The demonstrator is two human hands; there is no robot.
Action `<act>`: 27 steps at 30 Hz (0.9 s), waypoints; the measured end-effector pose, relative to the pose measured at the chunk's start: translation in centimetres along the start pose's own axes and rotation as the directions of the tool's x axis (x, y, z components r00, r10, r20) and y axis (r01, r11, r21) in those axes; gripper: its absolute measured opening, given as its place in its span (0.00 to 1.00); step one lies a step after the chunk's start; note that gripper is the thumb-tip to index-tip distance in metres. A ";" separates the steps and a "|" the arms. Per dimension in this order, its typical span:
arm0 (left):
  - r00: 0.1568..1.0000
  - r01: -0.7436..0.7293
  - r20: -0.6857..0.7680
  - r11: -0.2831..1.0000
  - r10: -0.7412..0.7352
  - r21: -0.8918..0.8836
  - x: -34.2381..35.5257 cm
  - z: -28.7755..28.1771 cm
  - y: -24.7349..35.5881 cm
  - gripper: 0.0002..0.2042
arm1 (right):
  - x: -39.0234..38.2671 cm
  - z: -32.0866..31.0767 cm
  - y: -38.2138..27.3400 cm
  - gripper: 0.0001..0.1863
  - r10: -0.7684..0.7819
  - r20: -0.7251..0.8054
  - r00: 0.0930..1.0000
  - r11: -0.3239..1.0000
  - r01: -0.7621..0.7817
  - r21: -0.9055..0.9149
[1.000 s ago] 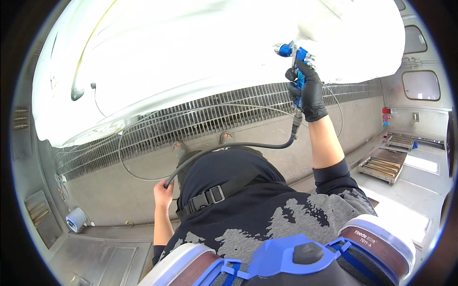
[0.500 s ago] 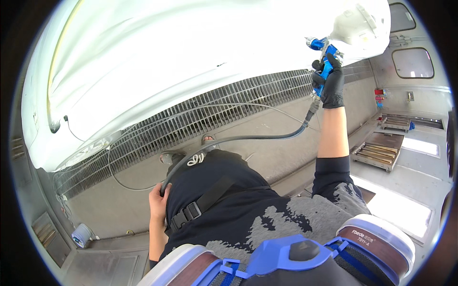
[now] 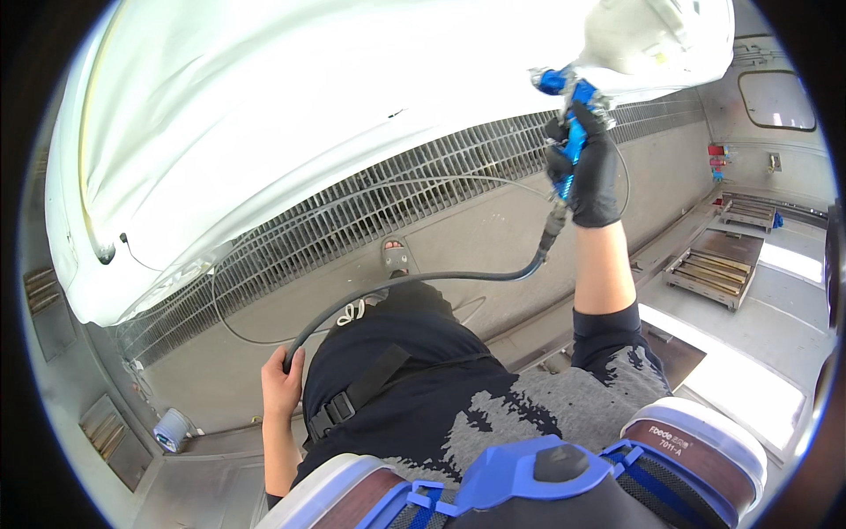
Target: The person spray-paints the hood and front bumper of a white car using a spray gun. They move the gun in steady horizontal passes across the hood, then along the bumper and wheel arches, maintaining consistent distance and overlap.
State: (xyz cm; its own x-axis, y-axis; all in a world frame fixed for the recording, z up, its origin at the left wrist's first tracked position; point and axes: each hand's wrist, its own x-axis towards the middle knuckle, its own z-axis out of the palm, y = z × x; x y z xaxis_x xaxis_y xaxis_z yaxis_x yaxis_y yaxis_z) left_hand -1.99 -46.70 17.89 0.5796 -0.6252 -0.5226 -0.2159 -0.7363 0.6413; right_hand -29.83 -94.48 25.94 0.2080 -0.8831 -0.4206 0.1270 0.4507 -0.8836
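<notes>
My right hand [image 3: 596, 181], in a black glove, is closed around the handle of a blue spray gun [image 3: 579, 95]. A pale translucent cup [image 3: 633, 37] sits at the gun's upper end. The gun is held in front of a large white surface [image 3: 264, 106] that looks draped or wrapped; whether they touch, I cannot tell. From the handle's base a dark air hose [image 3: 423, 279] curves across my body to my bare left hand [image 3: 282, 384], whose fingers are wrapped around it near my waist.
A metal floor grate [image 3: 414, 198] runs beneath the white surface's lower edge, with a thinner line looping over it. One sandalled foot [image 3: 396, 256] shows beside the grate. A pale blue-white container [image 3: 172, 429] stands at lower left. A slatted floor frame [image 3: 709, 271] lies to the right.
The spray gun and my right hand have shifted left along the white surface. My left hand keeps the hose, slightly further left. The view has shifted, and only one foot shows now.
</notes>
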 end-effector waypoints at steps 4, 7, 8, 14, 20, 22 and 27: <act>1.000 -0.016 0.010 0.996 0.015 0.090 -0.1 -1.2 0.6 0.19 | -3.2 1.1 2.8 0.16 0.094 0.267 0.959 0.995 -0.102 0.015; 0.998 -0.046 0.037 0.988 0.041 0.150 -0.5 -1.8 0.8 0.17 | -3.4 0.7 2.9 0.17 0.110 0.438 0.892 0.984 -0.161 0.080; 0.998 -0.049 0.053 0.983 0.040 0.179 -0.6 -2.0 0.6 0.17 | -3.1 0.4 2.5 0.18 0.092 0.386 0.918 0.989 -0.130 0.074; 0.991 -0.131 -0.009 0.989 0.131 -0.073 -1.4 -2.7 -3.2 0.16 | -1.7 1.1 0.8 0.15 -0.197 -0.160 0.967 0.979 0.187 -0.075; 0.984 -0.080 -0.160 0.996 0.074 -0.034 -1.1 -8.3 -13.3 0.18 | -7.0 10.6 7.8 0.19 -0.154 -0.145 0.977 0.988 0.155 -0.005; 0.965 -0.057 -0.255 0.998 0.055 0.001 -1.8 -11.6 -18.2 0.20 | -10.5 15.5 11.5 0.19 -0.053 -0.050 0.997 0.999 0.052 -0.006; 0.919 0.088 -0.386 0.996 -0.077 0.009 -3.2 -19.0 -31.5 0.22 | -19.8 29.3 21.3 0.18 0.035 0.268 0.963 0.999 -0.035 -0.003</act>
State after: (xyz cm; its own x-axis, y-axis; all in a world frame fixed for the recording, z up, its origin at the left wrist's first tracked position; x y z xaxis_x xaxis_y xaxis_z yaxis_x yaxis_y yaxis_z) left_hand 17.90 -16.63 10.04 0.8531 -0.4178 -0.3127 -0.1717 -0.7906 0.5878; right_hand -2.78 -63.60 21.47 0.4644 -0.7998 -0.3804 0.1164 0.4809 -0.8690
